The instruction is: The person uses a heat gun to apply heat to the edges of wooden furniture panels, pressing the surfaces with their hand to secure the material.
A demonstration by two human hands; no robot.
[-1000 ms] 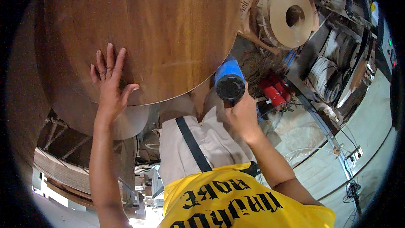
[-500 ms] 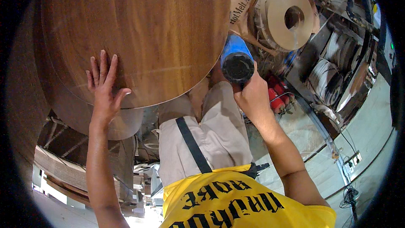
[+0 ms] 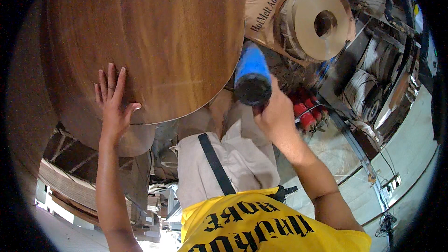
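Observation:
A large wood-grain panel (image 3: 154, 42) with a rounded edge fills the upper left of the head view. My left hand (image 3: 114, 105) lies flat on it near its front edge, fingers spread and holding nothing. To the right of the panel, my right hand (image 3: 275, 116) is closed round the grip of a blue heat gun (image 3: 252, 63) with a black rear end (image 3: 253, 88). The gun's rear end faces me and its body points away, alongside the panel's curved edge. Its nozzle is hard to make out, and my fingers hide most of the grip.
A roll of beige edge-banding tape (image 3: 305, 32) rests on a brown paper sack (image 3: 268, 11) at the far right. Red cylinders (image 3: 305, 114) with cables lie beyond my right hand. More coiled rolls (image 3: 364, 88) stand at the right. Another rounded panel (image 3: 137, 140) shows beneath the large one.
The heat gun and my right hand have shifted slightly left and nearer to me. In the picture the panel's right edge sits a little further left. My left hand stays spread on the panel.

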